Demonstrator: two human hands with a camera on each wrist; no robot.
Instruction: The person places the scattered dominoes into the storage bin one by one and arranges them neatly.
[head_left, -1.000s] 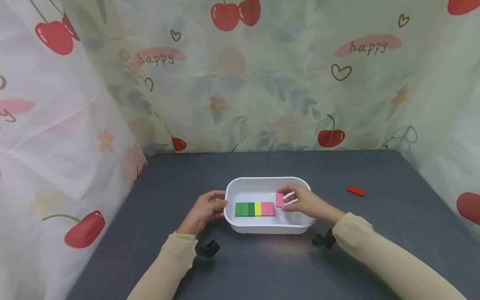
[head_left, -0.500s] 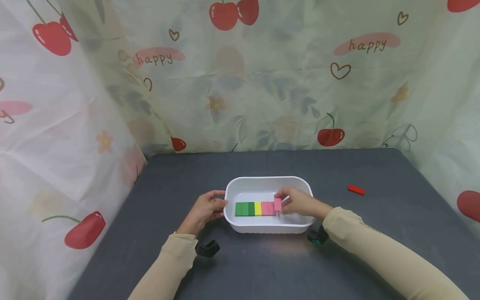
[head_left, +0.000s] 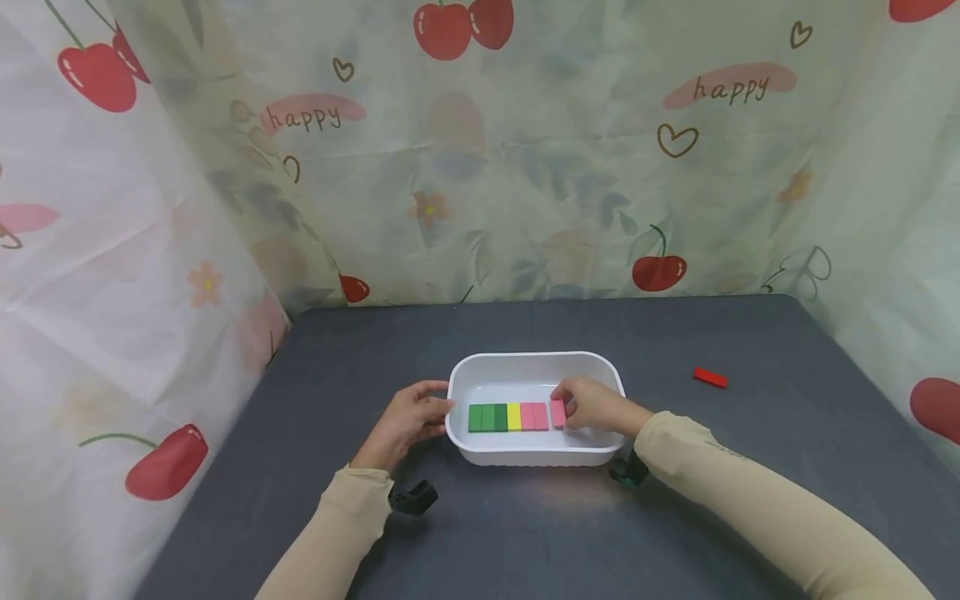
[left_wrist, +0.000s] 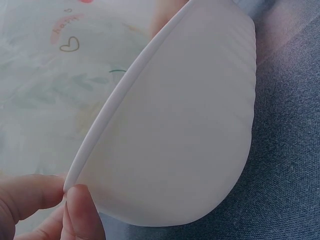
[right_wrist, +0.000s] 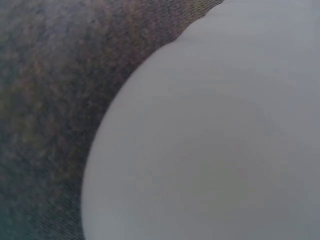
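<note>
My left hand (head_left: 410, 419) pinches the rim at the left end of a white plastic tub (head_left: 536, 458). In the left wrist view, its thumb and finger (left_wrist: 86, 212) sit on either side of that rim. Inside the tub, my right hand (head_left: 596, 406) holds a small flat pink block (head_left: 557, 414) upright along its length, low over the tub's floor. Left of it lies a row of coloured blocks (head_left: 507, 417): green ones, a yellow one and two pink ones, side by side. A narrow gap parts the held block from the row. The right wrist view shows the tub's outer wall (right_wrist: 200, 140), not the hand.
A loose red block (head_left: 710, 377) lies on the dark grey table (head_left: 510, 533), right of the tub. Printed cloth (head_left: 495, 183) hangs behind the table and along both sides. A black wrist camera (head_left: 414, 498) hangs under my left wrist, another (head_left: 628, 471) under the right.
My right hand has carried the pink block down to the tub's floor, beside the right end of the row. My left hand keeps its place on the rim.
</note>
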